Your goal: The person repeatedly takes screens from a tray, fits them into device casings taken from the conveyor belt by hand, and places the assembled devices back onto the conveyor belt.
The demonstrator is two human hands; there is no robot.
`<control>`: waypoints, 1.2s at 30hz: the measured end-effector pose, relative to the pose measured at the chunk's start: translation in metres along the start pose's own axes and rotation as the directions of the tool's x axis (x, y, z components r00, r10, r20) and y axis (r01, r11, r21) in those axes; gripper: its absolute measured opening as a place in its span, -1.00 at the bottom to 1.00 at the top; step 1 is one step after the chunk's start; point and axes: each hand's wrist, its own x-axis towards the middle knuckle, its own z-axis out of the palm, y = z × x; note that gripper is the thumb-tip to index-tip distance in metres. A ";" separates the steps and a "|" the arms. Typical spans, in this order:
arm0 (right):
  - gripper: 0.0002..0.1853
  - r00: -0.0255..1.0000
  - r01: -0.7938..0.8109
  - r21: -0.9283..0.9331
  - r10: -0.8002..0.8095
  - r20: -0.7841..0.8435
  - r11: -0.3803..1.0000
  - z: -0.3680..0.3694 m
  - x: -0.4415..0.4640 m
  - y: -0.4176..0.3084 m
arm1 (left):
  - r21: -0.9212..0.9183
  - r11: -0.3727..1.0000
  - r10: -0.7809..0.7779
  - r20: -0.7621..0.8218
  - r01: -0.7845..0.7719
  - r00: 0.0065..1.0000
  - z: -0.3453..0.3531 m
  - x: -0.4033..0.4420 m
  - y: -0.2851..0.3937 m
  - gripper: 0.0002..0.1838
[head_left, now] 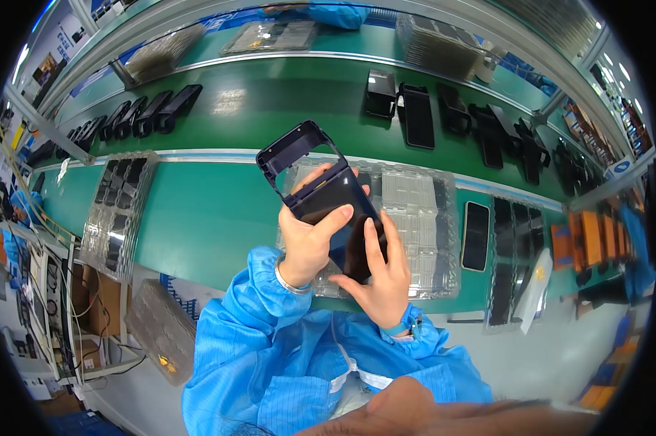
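Note:
A black handheld terminal [340, 195] with a glossy screen is held up at a tilt above the bench. Its far end widens into a hollow, open frame [297, 149]. My left hand [306, 243] grips the terminal from the left side, thumb lying across the screen and fingers partly hidden behind. On the lower right, my right hand [383, 280] closes around its near end, fingers on the edge and thumb at the bottom corner. Beneath both hands lies a clear plastic tray [444, 240] with pale and dark flat parts in its compartments.
A smartphone [475, 236] lies right of the tray, beside another clear tray [513, 251]. One more tray [121, 211] with dark parts is at left. Beyond, a green conveyor belt [270, 94] carries several black terminals [417, 116]. A co-worker's blue sleeve [339, 14] shows across the line.

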 end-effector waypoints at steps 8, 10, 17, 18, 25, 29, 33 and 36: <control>-0.06 0.998 0.063 0.165 -0.066 0.016 0.984 0.001 0.005 0.013 | 0.144 0.990 -0.002 0.085 -0.010 0.996 0.002 -0.007 0.002 -0.28; -0.05 0.996 0.031 0.386 -0.060 0.064 0.922 -0.001 0.007 0.019 | 0.256 0.967 -0.038 0.192 -0.013 0.981 -0.005 -0.007 0.008 -0.21; -0.06 0.892 -0.404 0.801 0.003 0.451 -0.443 0.033 -0.010 0.059 | 0.718 0.322 0.161 0.601 -0.617 0.783 -0.015 -0.020 0.008 -0.28; -0.07 0.871 -0.421 0.796 0.050 0.488 -0.436 0.025 -0.005 0.049 | 0.743 0.328 0.153 0.567 -0.583 0.809 -0.013 -0.023 0.006 -0.31; -0.05 0.899 -0.381 0.839 0.056 0.434 -0.388 0.034 -0.008 0.052 | 0.810 0.229 0.267 0.481 -0.540 0.835 -0.008 -0.029 -0.006 -0.65; -0.04 0.880 -0.398 0.863 0.135 0.455 -0.310 0.027 -0.006 0.050 | 0.722 0.301 0.153 0.608 -0.623 0.779 -0.015 -0.024 -0.004 -0.80; -0.04 0.864 -0.463 0.854 0.095 0.495 -0.239 0.025 -0.006 0.057 | 0.726 0.241 0.120 0.636 -0.644 0.762 -0.018 -0.023 -0.009 -0.80; -0.05 0.874 -0.433 0.861 0.108 0.474 -0.268 0.023 -0.002 0.051 | 0.773 0.215 0.144 0.580 -0.597 0.802 -0.007 -0.023 -0.008 -0.81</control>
